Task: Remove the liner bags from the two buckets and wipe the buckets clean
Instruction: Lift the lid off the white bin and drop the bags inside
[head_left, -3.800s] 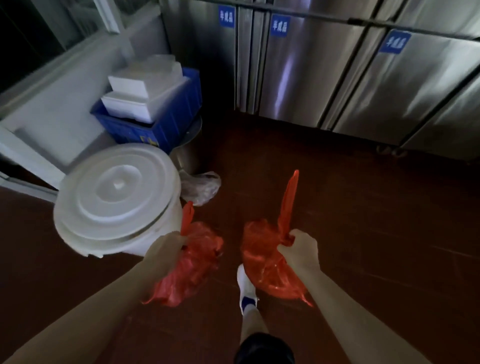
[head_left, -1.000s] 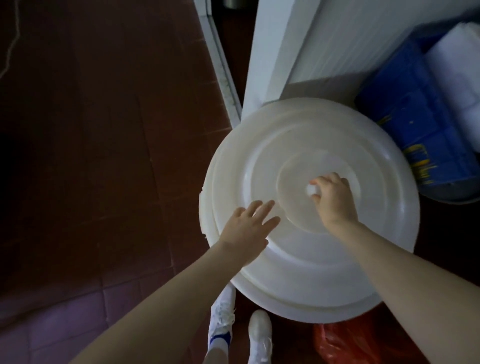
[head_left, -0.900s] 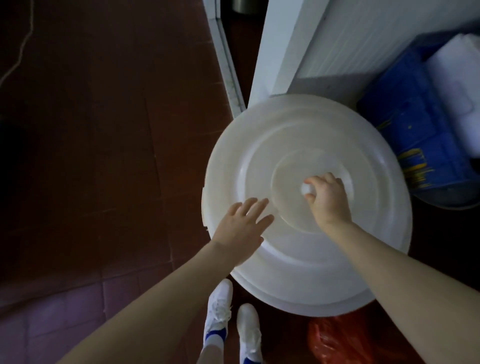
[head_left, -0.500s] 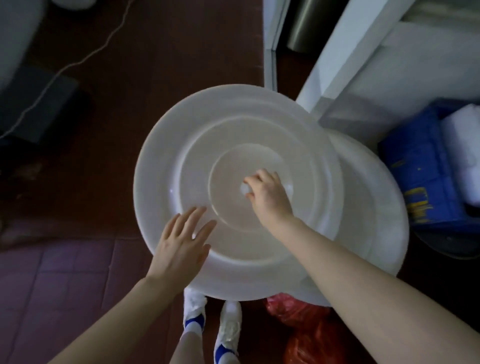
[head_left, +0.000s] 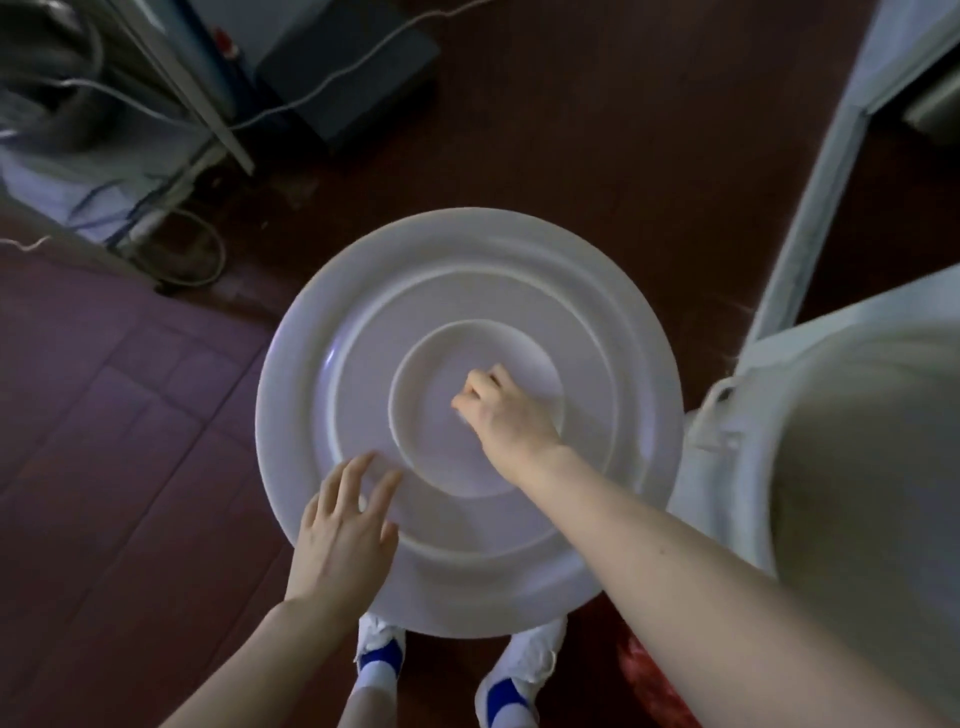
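The left hand (head_left: 340, 530) is spread flat, holding nothing, over the near edge of a white lid (head_left: 597, 322). The lid is held by the right hand (head_left: 506, 415), fingers curled at its centre. To the right of those fingers stands the uncovered bucket (head_left: 727, 493), with a red bag (head_left: 649, 680) on the floor beside it.

Dim indoor light; a faint sheen streaks the white lid (head_left: 332, 358), corners bend with wide-angle distortion, edges slightly blurred.

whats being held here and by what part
The right hand grips the white lid at its centre, fingers curled there. The left hand holds nothing; its straight fingers lie over the lid's near rim.
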